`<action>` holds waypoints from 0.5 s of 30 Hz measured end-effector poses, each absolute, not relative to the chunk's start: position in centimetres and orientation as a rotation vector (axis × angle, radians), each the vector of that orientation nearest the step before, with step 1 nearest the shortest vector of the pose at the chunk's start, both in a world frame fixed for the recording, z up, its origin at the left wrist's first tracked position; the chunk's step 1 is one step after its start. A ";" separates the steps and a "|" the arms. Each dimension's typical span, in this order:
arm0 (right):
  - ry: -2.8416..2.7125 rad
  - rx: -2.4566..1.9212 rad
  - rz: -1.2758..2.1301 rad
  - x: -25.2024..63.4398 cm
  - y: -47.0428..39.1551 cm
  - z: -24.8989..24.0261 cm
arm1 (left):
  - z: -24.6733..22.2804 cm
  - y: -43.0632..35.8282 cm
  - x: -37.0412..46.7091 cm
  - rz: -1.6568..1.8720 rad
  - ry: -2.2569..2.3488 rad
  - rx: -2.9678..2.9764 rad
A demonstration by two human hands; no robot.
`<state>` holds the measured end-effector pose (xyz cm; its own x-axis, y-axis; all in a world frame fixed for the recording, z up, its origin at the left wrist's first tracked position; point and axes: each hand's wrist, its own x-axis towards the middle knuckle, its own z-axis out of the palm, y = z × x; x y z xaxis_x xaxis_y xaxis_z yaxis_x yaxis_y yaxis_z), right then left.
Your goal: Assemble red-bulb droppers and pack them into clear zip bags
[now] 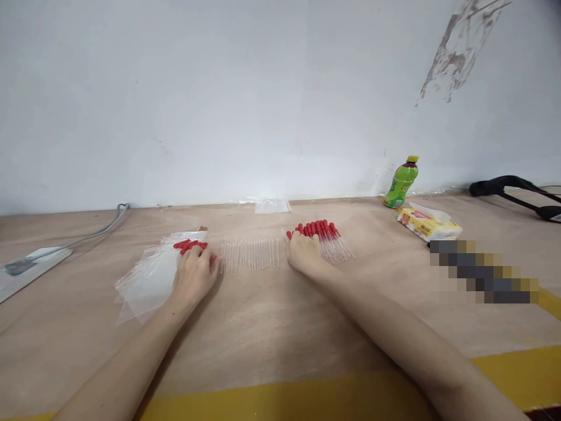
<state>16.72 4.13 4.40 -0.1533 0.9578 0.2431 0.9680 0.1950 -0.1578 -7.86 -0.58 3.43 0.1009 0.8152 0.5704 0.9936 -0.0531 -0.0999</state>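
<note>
On the pale wooden table (263, 327), our left hand (193, 278) rests fingers curled on red-bulbed droppers (189, 245) lying on clear plastic bags (146, 280), our right hand (302, 252) closes its fingers on the red-bulbed glass droppers pile (326, 237), and bare clear glass tubes (250, 254) lie between.

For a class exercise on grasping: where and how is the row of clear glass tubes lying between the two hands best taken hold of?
Take one clear glass tube at its near end, coming from the front edge of the table, pinching across its width. The tubes lie flat, side by side, pointing toward the wall, so probably only the ends are free. The left hand and right hand flank the row.
</note>
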 end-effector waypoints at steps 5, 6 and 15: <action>-2.267 -1.378 -0.084 20.9 1.3 2.9 | 2.9 0.3 -8.7 -0.382 -1.791 -1.884; -2.268 -1.283 -0.081 21.7 1.0 2.3 | 2.9 0.4 -8.6 -0.371 -1.800 -1.887; -2.092 -1.052 0.077 24.8 -0.3 0.4 | 4.6 -1.9 -5.3 -0.724 -1.656 -2.121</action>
